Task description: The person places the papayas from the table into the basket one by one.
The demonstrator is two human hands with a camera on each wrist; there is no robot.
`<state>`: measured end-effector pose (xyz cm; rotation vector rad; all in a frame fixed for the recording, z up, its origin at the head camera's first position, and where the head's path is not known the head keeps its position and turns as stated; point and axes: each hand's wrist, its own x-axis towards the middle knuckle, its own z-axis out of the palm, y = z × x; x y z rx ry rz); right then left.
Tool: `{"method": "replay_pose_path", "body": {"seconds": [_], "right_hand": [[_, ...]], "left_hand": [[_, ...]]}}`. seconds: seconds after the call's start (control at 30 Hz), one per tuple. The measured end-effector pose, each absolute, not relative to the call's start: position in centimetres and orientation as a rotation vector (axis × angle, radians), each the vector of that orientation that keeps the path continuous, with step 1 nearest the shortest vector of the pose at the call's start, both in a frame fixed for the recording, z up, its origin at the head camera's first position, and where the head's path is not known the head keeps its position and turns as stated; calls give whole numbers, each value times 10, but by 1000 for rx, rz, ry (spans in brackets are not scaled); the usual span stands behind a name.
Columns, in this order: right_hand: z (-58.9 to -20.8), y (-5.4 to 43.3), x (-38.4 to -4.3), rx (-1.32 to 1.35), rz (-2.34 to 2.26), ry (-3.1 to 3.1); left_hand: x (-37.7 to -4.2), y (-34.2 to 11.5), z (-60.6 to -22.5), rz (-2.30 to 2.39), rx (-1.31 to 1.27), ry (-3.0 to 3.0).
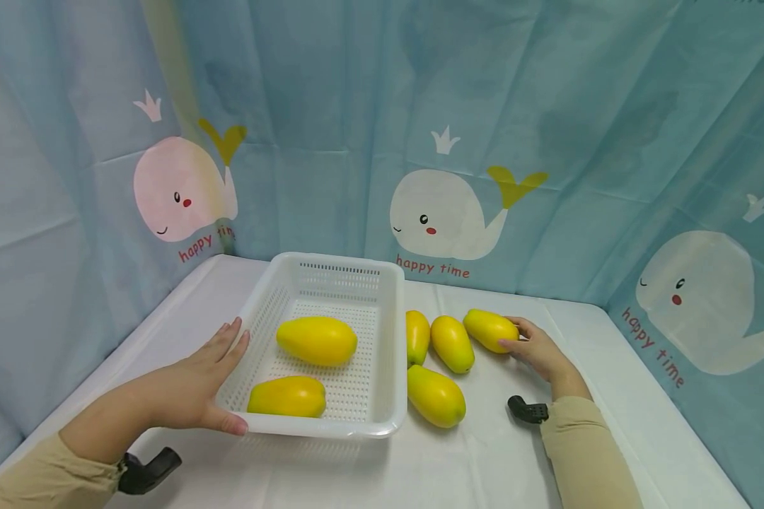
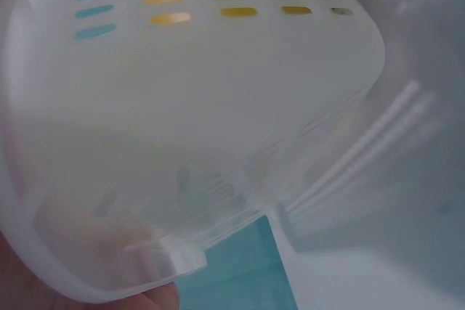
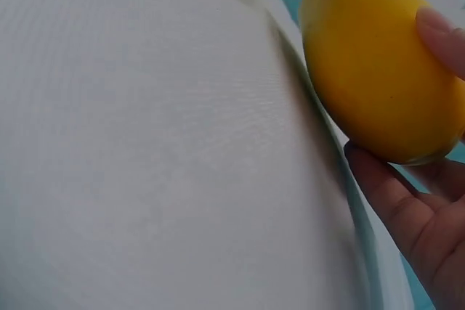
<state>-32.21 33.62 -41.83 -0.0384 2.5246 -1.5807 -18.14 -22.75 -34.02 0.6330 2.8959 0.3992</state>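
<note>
Left hand (image 1: 194,382), fingers spread, touched the basket (image 1: 318,426); right of it, right hand (image 1: 541,351) pinched a fruit (image 1: 487,329), ideally firmly.

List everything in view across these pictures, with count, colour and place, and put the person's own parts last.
Rectangular perforated plastic basket: 1, white, centre-left on the table
Smooth oval fruits: 6, yellow, some with greenish ends; two inside the basket, four to its right
Smooth covered table: 1, white, beneath the basket and fruits
Hanging fabric backdrop: blue, behind and at both sides
Printed whales with crowns and "happy time" lettering: 3, pale, on the backdrop
Curved wrist devices: 2, black, one at each wrist
Long sleeves: 2, beige, on both forearms
Left hand: 1, bare, at the basket's near-left corner
Right hand: 1, bare, holding the rightmost fruit
</note>
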Motion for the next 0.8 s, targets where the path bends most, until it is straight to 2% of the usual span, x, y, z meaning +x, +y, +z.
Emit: {"method": "replay_pose_path", "body": {"seconds": [0.53,0.8], "right_hand": [[-398,340,-318,-83,-1511,2620],[-370,337,-322,-166,-1557,2660]], "left_hand": [[-182,-227,-341,399,615,2893],[-182,-227,-340,397,612,2893]]}}
